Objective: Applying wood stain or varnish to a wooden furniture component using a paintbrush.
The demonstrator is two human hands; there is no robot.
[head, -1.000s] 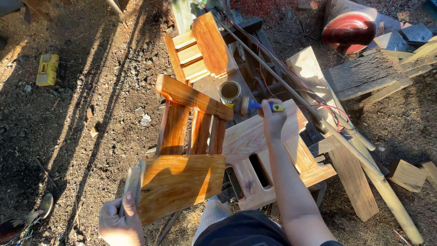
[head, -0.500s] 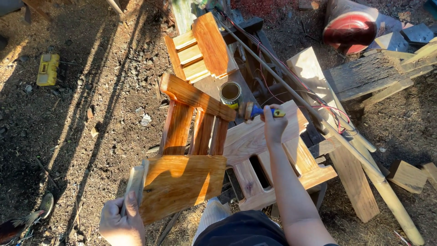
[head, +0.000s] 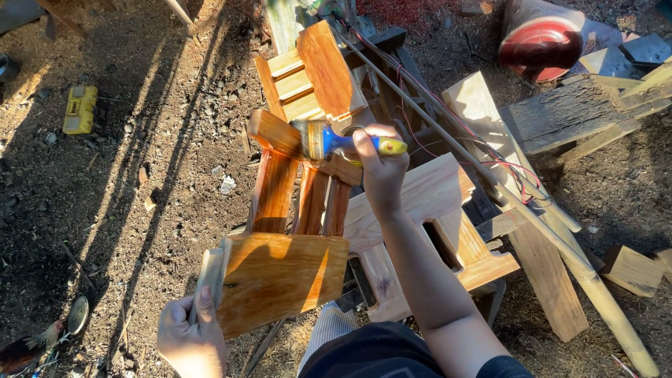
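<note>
A yellow box (head: 80, 108) lies on the dirt; a red round drum (head: 539, 43) sits beside weathered planks (head: 567, 115).

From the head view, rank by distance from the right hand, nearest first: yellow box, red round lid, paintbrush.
1. Paintbrush: held in the right hand, bristles on the varnished stool.
2. Red round lid: upper right, past the planks.
3. Yellow box: far left on the dirt.

Outdoor woodworking yard, bare dirt ground (head: 140, 140), scattered timber offcuts (head: 630, 269), half-varnished wooden furniture piece (head: 294, 203), bamboo pole (head: 560, 245)
</note>
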